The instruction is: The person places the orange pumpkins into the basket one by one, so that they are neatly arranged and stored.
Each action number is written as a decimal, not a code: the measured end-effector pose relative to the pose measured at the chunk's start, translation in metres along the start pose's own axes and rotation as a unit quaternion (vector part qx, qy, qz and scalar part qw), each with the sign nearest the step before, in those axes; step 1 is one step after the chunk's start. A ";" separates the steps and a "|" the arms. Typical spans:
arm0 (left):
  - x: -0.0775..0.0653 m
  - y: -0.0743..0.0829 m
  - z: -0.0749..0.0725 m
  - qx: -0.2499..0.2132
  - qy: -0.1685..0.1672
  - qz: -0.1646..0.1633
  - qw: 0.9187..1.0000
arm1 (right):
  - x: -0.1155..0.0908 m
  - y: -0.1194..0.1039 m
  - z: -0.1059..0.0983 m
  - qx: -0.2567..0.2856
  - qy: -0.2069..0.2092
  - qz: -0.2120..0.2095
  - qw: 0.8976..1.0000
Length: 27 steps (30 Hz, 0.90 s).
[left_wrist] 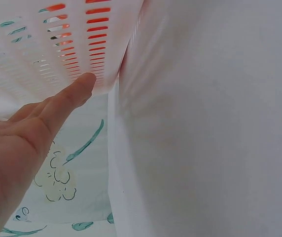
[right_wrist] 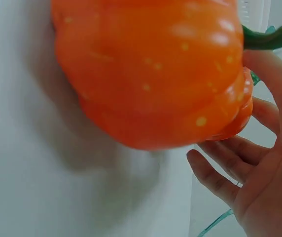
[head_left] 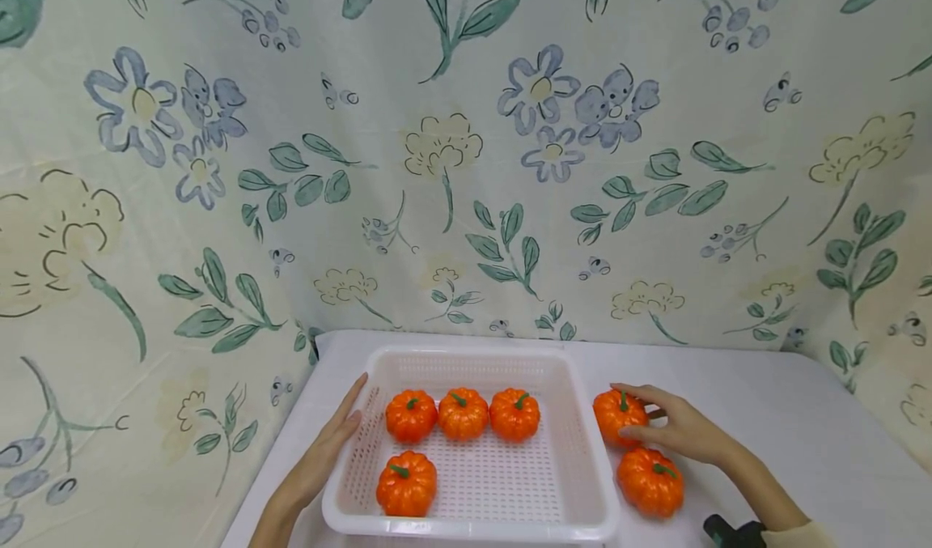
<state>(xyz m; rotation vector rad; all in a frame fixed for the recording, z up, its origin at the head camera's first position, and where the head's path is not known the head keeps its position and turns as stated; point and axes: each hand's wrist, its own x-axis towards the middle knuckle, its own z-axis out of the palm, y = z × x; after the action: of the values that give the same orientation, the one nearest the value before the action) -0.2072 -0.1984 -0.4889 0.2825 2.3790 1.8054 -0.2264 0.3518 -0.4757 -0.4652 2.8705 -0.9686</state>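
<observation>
6 pumpkins [head_left: 411, 415], 1 basket [head_left: 466, 359]

An orange pumpkin [right_wrist: 151, 74] with a green stem fills the frame above the white tabletop [right_wrist: 42, 187], the right hand [right_wrist: 259, 173] curled beside it.

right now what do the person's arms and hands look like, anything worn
Both hands are bare: no gloves, no rings seen. The left hand and its forearm show no sleeve. The right hand ends in a bare forearm, with a pale cream sleeve cuff at the frame's bottom edge and a small black device beside the wrist.
</observation>
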 end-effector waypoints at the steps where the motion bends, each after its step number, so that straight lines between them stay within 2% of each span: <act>1: 0.000 0.000 0.000 0.000 0.000 -0.001 1.000 | 0.000 -0.002 -0.002 -0.001 0.002 0.000 1.000; 10: 0.000 0.002 0.000 -0.004 -0.003 0.001 1.000 | -0.002 -0.010 -0.017 0.006 0.040 -0.003 0.999; 17: 0.000 0.001 -0.001 -0.002 -0.005 0.002 1.000 | 0.004 -0.016 -0.030 -0.024 0.082 -0.022 0.996; 22: 0.000 0.000 -0.001 -0.003 -0.005 0.002 1.000 | 0.013 -0.030 -0.039 -0.026 0.099 -0.048 0.994; 27: 0.000 0.000 0.000 -0.004 -0.004 0.002 1.000 | 0.020 -0.049 -0.044 -0.030 0.093 -0.075 0.992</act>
<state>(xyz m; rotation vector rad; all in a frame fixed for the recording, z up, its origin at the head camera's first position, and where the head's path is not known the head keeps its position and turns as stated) -0.2070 -0.1985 -0.4885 0.2945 2.3674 1.8109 -0.2397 0.3342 -0.4105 -0.6352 3.0763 -0.9981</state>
